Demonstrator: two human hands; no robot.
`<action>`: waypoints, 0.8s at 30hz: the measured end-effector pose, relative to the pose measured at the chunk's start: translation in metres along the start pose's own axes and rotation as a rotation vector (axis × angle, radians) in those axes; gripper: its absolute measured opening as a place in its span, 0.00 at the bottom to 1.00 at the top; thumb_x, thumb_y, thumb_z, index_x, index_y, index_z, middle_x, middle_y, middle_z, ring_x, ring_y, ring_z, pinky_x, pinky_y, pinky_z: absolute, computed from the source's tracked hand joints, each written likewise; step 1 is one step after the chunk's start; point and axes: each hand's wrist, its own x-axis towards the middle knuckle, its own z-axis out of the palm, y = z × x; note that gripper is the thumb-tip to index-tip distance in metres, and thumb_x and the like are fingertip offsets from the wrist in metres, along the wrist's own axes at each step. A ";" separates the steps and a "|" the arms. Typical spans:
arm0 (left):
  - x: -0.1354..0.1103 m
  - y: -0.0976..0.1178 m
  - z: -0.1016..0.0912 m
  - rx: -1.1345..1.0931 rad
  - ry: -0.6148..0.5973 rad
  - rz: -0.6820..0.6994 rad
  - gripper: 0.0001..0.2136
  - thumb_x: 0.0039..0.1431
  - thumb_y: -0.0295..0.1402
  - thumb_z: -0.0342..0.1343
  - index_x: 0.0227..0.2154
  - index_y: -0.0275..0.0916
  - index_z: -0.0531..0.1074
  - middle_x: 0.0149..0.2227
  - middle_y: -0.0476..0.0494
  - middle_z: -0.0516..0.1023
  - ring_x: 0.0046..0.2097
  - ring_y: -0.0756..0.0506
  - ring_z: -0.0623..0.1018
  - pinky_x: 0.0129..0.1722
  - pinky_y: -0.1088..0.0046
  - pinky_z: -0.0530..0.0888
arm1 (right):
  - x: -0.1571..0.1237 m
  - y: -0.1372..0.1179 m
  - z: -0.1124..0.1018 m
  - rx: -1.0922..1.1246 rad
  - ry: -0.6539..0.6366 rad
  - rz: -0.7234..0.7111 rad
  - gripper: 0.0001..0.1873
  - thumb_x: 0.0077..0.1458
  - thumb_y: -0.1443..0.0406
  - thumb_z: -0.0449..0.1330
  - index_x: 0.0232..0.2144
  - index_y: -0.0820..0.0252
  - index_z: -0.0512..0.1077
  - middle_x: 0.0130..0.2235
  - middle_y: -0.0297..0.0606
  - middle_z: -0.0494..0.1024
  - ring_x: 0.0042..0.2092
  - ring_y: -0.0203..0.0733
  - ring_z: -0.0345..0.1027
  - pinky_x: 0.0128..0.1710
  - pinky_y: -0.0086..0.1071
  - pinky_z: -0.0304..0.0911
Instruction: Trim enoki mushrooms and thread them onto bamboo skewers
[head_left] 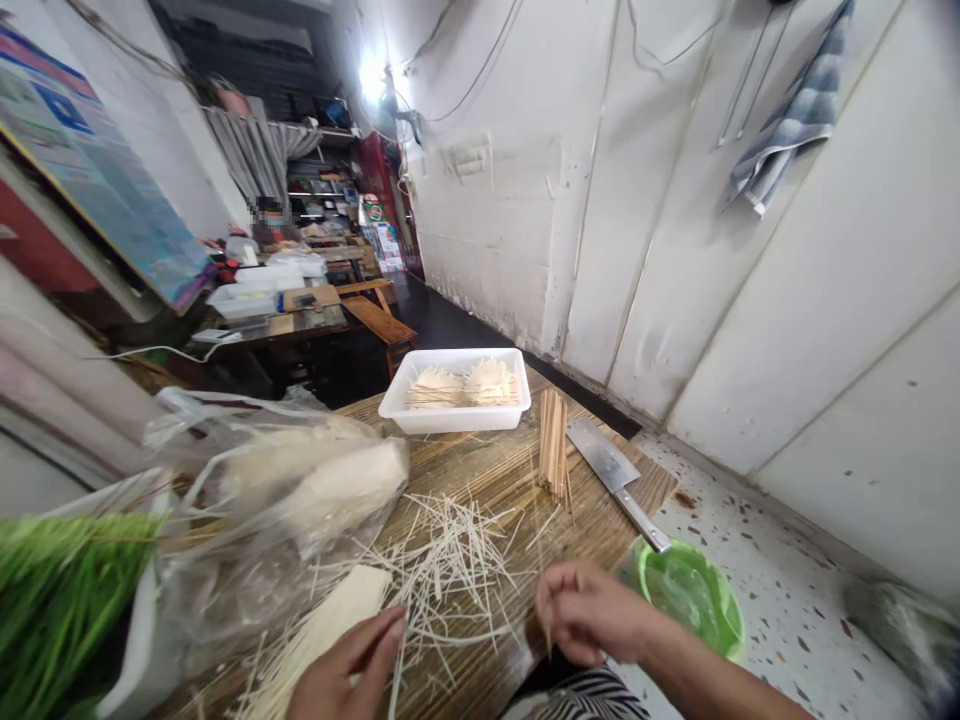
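Observation:
My left hand [346, 664] is low at the table's near edge, its fingers pinched on a thin pale strip from the loose pile of shreds [450, 570]. My right hand [592, 612] hovers just right of the pile, fingers curled around a thin wooden skewer that points down. A flat pale sheet stack [330, 625] lies beside my left hand. A bundle of bamboo skewers [553, 448] lies further out on the wooden table [487, 470]. Behind it stands a white tray [420, 418] holding two skewered pale bundles.
A cleaver [615, 478] lies right of the skewers, by a green bowl [694, 595] at the table's edge. A clear plastic bag [277, 500] of pale blocks and green chives [60, 590] sit left. A person sits at distant tables. White wall panels run along the right.

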 end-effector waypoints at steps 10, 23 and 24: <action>0.006 0.057 0.009 -0.586 0.071 -0.169 0.21 0.54 0.48 0.53 0.38 0.34 0.76 0.19 0.54 0.67 0.20 0.54 0.64 0.21 0.79 0.62 | 0.035 -0.005 0.056 -0.942 0.003 -0.508 0.06 0.46 0.69 0.52 0.23 0.60 0.69 0.28 0.40 0.76 0.29 0.39 0.66 0.29 0.29 0.55; 0.008 -0.009 0.009 0.370 0.273 0.008 0.20 0.57 0.39 0.52 0.49 0.31 0.72 0.54 0.29 0.72 0.57 0.34 0.68 0.57 0.54 0.62 | 0.051 0.006 0.031 -0.714 0.224 -0.425 0.20 0.64 0.62 0.41 0.34 0.60 0.72 0.36 0.43 0.77 0.39 0.44 0.70 0.42 0.34 0.60; 0.012 -0.016 0.006 0.481 0.256 -0.014 0.22 0.57 0.38 0.52 0.51 0.29 0.69 0.56 0.27 0.69 0.59 0.34 0.65 0.58 0.54 0.61 | 0.054 0.012 0.028 -0.759 0.220 -0.397 0.21 0.65 0.62 0.41 0.34 0.60 0.72 0.36 0.43 0.77 0.39 0.44 0.70 0.41 0.34 0.60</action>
